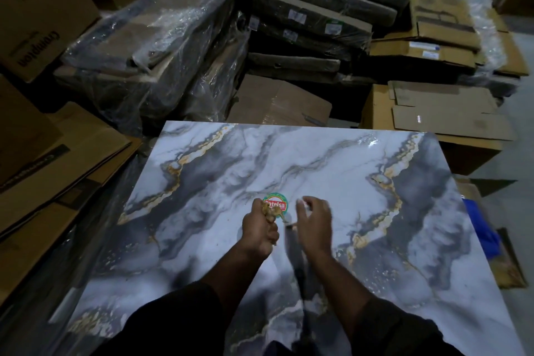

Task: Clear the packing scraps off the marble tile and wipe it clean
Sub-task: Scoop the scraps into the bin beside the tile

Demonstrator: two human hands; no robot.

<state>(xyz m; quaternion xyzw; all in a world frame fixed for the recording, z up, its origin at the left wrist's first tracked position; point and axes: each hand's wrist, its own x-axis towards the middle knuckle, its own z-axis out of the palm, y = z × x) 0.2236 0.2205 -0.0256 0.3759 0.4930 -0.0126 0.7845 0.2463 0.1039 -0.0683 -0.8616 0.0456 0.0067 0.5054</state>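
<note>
Two hands over the middle of the marble tile [289, 159]. Left hand [260, 230] fisted tight round a wad of tan packing scraps [269, 211]; bits stick out above the knuckles. Right hand [313, 220] just beside it, fingers loosely spread and bent; blurred, so cannot tell whether it pinches anything. A small tan scrap [290, 227] lies on the tile between the two hands.

Round sticker [276, 204] on the tile, touching the left fist: green rim, red band, white lettering reads "atelsa", first letter hidden by the scraps.

Tile glossy, white-grey with dark clouds and gold veins, lying flat. Dark sleeves at bottom edge.

Beyond: plastic-wrapped stacked slabs [161, 46] far left-centre, flattened cardboard [439, 107] at right, a carton [43, 23] at far left printed "Crompton". Blue cloth [479, 228] off the tile's right edge.
</note>
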